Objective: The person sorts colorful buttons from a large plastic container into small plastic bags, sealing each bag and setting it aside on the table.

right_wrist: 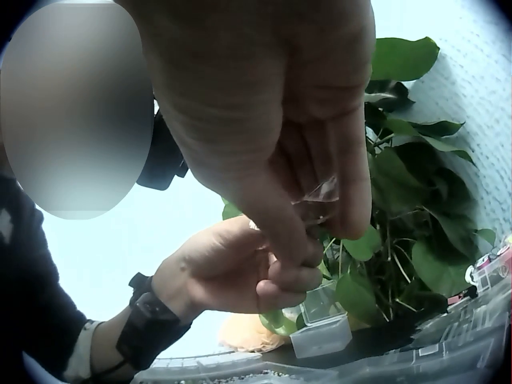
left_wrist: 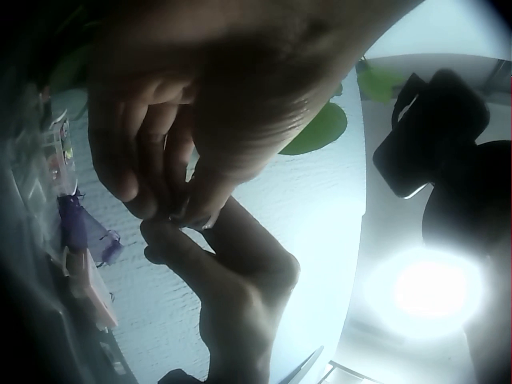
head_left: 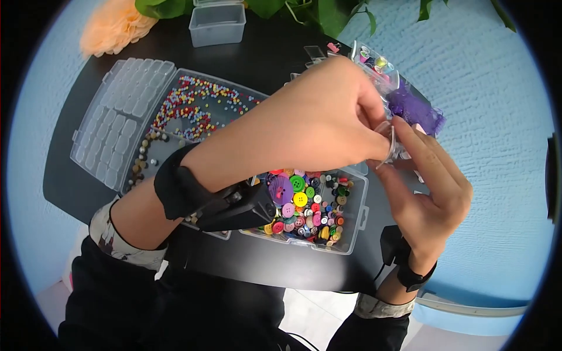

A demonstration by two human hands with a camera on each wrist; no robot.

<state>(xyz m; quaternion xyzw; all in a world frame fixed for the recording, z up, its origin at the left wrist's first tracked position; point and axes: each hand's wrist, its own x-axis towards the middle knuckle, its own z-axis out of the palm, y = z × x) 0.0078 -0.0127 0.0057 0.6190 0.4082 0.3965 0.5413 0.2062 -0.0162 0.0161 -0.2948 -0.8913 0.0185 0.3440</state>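
In the head view, my left hand reaches across to the right over the boxes. Its thumb and fingers pinch a small clear plastic piece; the fingers partly hide it, and I cannot tell its exact kind. From the other side my right hand pinches the same piece with thumb and fingertips. The right wrist view has the clear piece glinting within the right hand, with the left hand right against it. The fingertips of both hands meet in the left wrist view.
A clear box of colourful buttons lies below the left forearm. Left of it is a divided box with small beads and an open lid. A purple mesh pouch, an empty clear container and leaves stand farther back.
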